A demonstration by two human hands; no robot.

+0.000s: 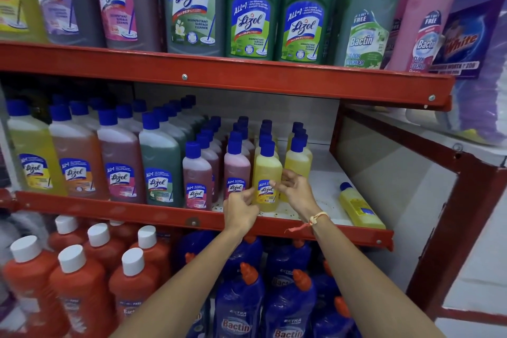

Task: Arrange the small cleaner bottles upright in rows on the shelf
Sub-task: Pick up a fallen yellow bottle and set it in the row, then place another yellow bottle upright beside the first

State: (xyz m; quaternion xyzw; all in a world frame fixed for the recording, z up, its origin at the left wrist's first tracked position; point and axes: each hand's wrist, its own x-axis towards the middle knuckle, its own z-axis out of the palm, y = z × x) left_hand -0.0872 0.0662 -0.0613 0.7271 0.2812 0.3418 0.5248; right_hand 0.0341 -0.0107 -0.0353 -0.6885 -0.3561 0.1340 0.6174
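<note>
Small yellow bottle [267, 181] with blue cap stands upright at the front edge of the middle shelf [164, 210], between both hands. Left hand [241, 207] sits at its lower left side, fingers curled against the bottle near the label. Right hand [295, 189] is at its right side, fingertips touching the label area, other fingers loosely spread; wrist has a thread band [315, 219]. Whether either hand is properly gripping the bottle or just touching it, cannot tell.

Behind the held bottle, more small yellow bottles [297, 156] stand upright in two rows running back. Just left of the left hand, small pink bottles [237, 170] stand upright in rows, front ones at the shelf edge. Further left of those, bigger bottles [115, 170] in green, pink, orange, yellow, all blue caps.

Right of the right hand, well apart from it, one lying yellow bottle [359, 208] is on its side on the bare white shelf surface, cap pointing back, base near the front edge.

Above the hands, top shelf [247, 77] holds large cleaner bottles [252, 8]. Below the forearms, dark blue bottles [238, 302] with orange caps; to their left, red bottles [79, 291] with white caps.
</note>
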